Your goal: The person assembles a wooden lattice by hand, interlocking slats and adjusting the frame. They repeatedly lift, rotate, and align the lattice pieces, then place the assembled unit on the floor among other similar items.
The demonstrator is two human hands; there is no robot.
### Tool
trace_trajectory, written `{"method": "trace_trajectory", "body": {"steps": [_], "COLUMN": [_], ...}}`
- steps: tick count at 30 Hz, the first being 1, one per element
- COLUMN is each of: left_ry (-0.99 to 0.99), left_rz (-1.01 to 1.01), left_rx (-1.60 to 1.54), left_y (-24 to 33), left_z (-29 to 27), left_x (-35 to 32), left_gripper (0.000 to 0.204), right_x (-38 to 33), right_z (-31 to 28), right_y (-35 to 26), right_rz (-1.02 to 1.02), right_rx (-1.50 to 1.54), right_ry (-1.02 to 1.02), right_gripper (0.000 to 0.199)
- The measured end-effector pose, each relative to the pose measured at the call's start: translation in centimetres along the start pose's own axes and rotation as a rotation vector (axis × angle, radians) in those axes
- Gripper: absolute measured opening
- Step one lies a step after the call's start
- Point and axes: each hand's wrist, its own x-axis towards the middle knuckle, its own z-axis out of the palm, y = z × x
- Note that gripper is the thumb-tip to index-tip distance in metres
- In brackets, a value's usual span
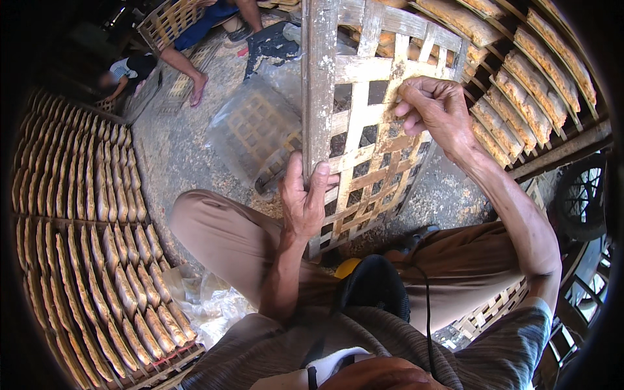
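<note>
both hands on bamboo lattice (upright)

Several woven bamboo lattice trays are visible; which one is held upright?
The tray gripped by both hands stands upright at centre; the other lies flat on the ground.

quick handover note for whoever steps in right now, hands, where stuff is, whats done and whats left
Left hand: gripping the left edge slat of the upright woven bamboo lattice tray, thumb over the front.
Right hand: fingers curled on a vertical strip in the upper right of the lattice, pinching it.
The tray stands in front of the knees, its lower end near the lap.
Racks of tan rectangular cakes on bamboo slats fill the left side; more of them at upper right. Another lattice tray under clear plastic lies on the ground beyond.
Done: the lattice looks fully woven.
Left: cannot tell what the right hand is fixing.
</note>
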Motion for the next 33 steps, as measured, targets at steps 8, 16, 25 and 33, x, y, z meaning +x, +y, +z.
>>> {"method": "trace_trajectory", "body": {"steps": [8, 16, 25, 33], "left_ry": [-0.024, -0.087, -0.26, -0.279], "left_rz": [0.028, 0.073, 0.264, 0.124], "left_rx": [0.135, 0.393, 0.495, 0.492], "left_y": [-0.4, -0.3, -0.9, -1.7], "left_z": [0.1, 1.3, 3.0, 2.8], "left_x": [0.3, -0.2, -0.8, -0.6], "left_gripper": [0.029, 0.024, 0.023, 0.023], "right_x": [0.4, -2.1, -3.7, -2.1], "right_z": [-1.9, -2.8, -3.4, -5.3], "right_y": [-0.7, -5.9, -8.6, -7.7], "right_rz": [-0.266, -0.742, -0.879, -0.887], "right_rx": [-0.567, -0.866, -1.207, -0.593], "right_ry": [-0.066, 0.162, -0.022, 0.164], "right_gripper": [0.023, 0.031, 0.018, 0.012]}}
